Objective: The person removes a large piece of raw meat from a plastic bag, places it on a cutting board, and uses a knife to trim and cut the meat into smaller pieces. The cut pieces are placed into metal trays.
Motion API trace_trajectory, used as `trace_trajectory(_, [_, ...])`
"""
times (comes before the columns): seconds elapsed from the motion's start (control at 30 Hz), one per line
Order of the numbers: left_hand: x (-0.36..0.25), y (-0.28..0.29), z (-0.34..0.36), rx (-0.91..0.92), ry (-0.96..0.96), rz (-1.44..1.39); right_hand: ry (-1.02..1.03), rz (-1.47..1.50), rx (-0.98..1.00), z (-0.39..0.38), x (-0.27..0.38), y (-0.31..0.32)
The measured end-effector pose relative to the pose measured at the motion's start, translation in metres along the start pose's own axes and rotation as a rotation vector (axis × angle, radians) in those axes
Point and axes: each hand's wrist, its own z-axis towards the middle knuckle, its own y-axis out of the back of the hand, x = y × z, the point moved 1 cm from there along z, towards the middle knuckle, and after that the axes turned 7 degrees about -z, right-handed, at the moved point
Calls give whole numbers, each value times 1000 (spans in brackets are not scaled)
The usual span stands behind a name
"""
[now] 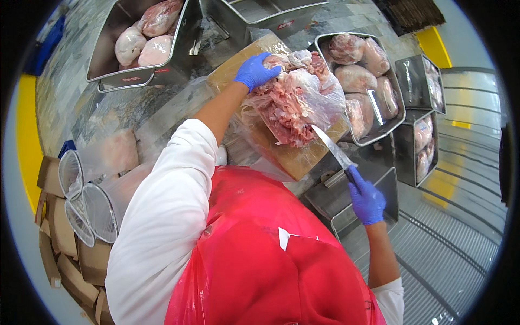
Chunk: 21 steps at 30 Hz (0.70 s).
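My left hand (253, 73), in a blue glove, grips the upper left of a mound of raw pink meat (287, 105) with pale fat and clear plastic film. The mound lies on a tan, film-covered board (295, 165). My right hand (366, 199), also gloved in blue, is closed round the handle of a long knife (331, 147), whose tip points up-left at the lower right edge of the meat. A red apron covers my front.
Steel tubs of bagged meat (138, 78) (400, 95) stand upper left and right, with smaller bins (421, 81) beyond. Another tub (325, 211) is under my right arm. Wire baskets (100, 211) and cardboard (76, 273) are left; metal grating (444, 238) is right.
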Motion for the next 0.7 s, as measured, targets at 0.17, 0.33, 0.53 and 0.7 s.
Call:
trace_trajectory(0.17, [12,-2,2,4,55,1,116,-232,-30,31,77,79])
trace_trajectory(0.33, [5,4,-4,30,48,-26,110,-381,127,72,121,105])
trace_trajectory(0.53, [6,4,-13,-72,76,-41,256,-572,237,121,166,143])
trace_trajectory(0.7, [7,-2,-20,-89,92,-36,331,-683,329,150,172,156])
